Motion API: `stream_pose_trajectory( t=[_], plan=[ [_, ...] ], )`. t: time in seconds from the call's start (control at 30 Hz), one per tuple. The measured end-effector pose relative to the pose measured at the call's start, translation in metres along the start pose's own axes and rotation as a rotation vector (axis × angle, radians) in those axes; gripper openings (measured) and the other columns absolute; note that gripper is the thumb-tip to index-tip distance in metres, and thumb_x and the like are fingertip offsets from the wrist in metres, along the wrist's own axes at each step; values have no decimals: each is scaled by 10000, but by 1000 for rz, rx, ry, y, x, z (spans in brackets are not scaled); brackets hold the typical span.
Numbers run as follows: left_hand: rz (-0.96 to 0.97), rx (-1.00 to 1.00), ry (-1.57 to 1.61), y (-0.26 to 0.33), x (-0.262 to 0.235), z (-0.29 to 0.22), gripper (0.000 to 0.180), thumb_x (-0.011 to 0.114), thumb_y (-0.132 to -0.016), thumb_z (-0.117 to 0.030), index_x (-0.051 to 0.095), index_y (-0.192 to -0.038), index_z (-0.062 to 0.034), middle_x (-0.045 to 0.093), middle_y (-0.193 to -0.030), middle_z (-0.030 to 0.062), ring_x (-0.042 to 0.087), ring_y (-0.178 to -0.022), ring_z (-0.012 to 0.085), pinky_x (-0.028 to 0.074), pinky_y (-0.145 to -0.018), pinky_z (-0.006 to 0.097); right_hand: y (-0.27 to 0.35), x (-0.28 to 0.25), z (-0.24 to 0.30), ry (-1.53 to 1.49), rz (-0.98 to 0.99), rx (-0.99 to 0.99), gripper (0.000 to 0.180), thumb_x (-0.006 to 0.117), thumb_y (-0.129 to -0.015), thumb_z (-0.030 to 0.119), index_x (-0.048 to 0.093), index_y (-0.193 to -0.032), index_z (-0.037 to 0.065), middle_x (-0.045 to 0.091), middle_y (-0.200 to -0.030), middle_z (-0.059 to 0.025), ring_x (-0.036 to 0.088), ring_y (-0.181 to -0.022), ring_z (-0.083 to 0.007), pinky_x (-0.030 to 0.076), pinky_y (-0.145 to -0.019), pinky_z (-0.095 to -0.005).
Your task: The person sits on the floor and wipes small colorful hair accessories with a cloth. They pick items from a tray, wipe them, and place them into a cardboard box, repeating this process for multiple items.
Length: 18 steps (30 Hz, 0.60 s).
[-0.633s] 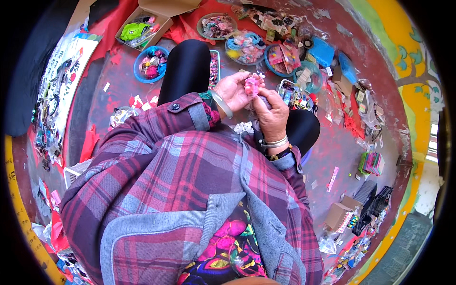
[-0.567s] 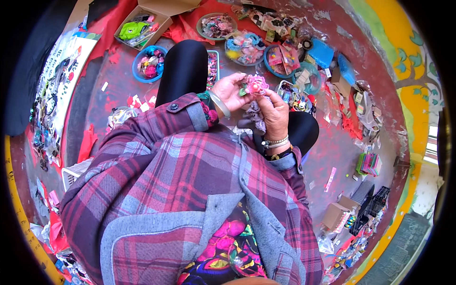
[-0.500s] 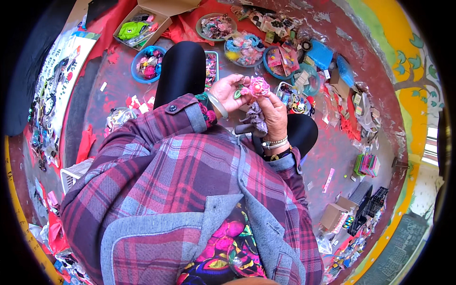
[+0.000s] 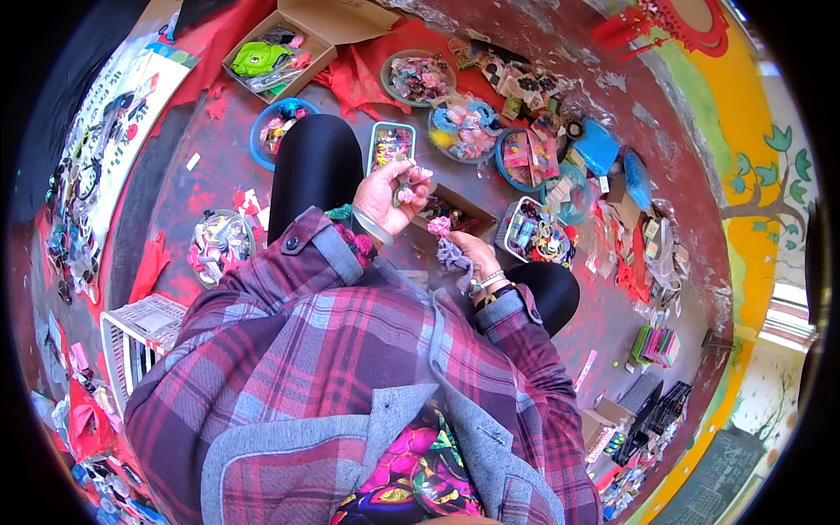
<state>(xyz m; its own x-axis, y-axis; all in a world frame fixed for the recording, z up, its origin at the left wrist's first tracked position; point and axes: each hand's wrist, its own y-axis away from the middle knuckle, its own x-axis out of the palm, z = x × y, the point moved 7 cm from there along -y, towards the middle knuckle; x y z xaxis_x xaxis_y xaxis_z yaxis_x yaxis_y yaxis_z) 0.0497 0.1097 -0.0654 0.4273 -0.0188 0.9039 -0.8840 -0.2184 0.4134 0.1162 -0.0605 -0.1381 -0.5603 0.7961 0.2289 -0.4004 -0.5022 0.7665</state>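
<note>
My left hand (image 4: 381, 199) is raised in front of my left knee, its fingers closed on a small pink-and-white flower piece (image 4: 421, 175). Lower and to the right, my right hand (image 4: 473, 254) pinches a pink fabric flower (image 4: 439, 227). A crumpled grey-purple cloth band (image 4: 452, 256) hangs below that flower, against the same hand. The two hands are apart. Between and beyond them sits an open cardboard box (image 4: 472, 213) with small dark and coloured pieces in it, partly hidden by my hands.
A rectangular tray (image 4: 374, 147) and a white basket of hair ties (image 4: 510, 241) flank the box. Round basins of hair ornaments (image 4: 387, 87) stand farther off. At left are a blue basin (image 4: 254, 140), a clear bowl (image 4: 251, 238) and a white plastic crate (image 4: 144, 317).
My hands have separated: the left moved left with a small flower piece, the right moved lower left with the pink flower and grey-purple band. The cardboard box now shows between them.
</note>
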Motion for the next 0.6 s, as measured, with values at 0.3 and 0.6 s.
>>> stream_pose_trajectory(
  t=[0.3,0.6],
  plan=[
    [-4,108,-64,12,4,-13,230,457,-871,-228,507,-746,-42,518,-708,65,450,-550,145,352,-502,250,-25,58,42,113,89,168,187,513,-850,224,599,-835,59,609,-717,-36,582,-579,-168,460,-454,-306],
    [-30,56,-146,19,11,-11,240,440,-873,-247,465,-716,-67,469,-626,43,382,-441,101,294,-412,228,-83,106,201,-116,165,-280,182,586,-818,243,580,-854,65,619,-745,-54,598,-610,-186,487,-531,-276]
  ],
)
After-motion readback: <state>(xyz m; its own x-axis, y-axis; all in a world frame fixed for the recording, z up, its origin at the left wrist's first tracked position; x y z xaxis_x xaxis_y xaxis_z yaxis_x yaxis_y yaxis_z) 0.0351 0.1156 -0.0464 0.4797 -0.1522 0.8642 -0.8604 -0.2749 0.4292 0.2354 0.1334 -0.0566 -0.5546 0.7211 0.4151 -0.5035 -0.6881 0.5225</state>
